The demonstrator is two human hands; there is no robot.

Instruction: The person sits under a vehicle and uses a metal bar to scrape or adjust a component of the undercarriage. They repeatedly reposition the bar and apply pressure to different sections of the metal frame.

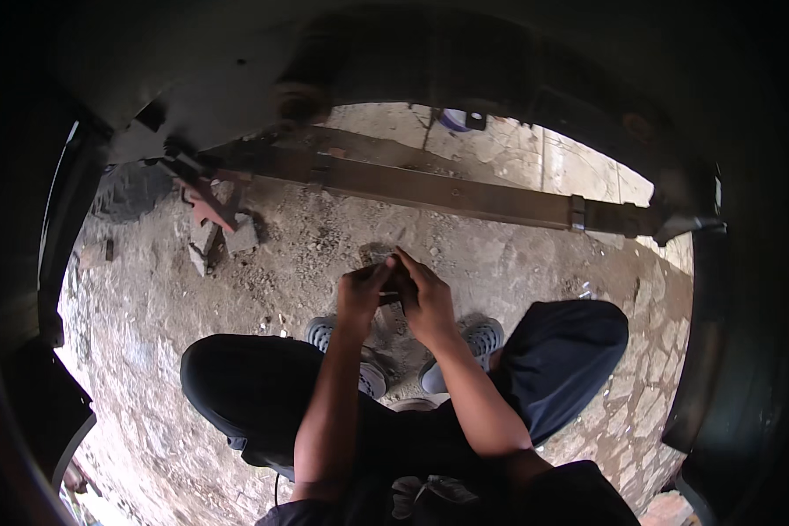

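My left hand and my right hand meet in front of me, above the ground between my shoes. The fingers of both are bent and pressed together around something small and dark, mostly hidden by the hands. Its kind I cannot make out. My left thumb lies along the top, and a finger of my right hand points forward past it. Just beyond my hands, a long brown metal bar with a clamp crosses from left to right, like a vehicle's leaf spring.
Dark metal bodywork arches overhead and down both sides. At the left stand a dark tyre, a reddish metal piece and broken blocks. Loose gravel covers the dirt ground. My grey shoes rest under my hands.
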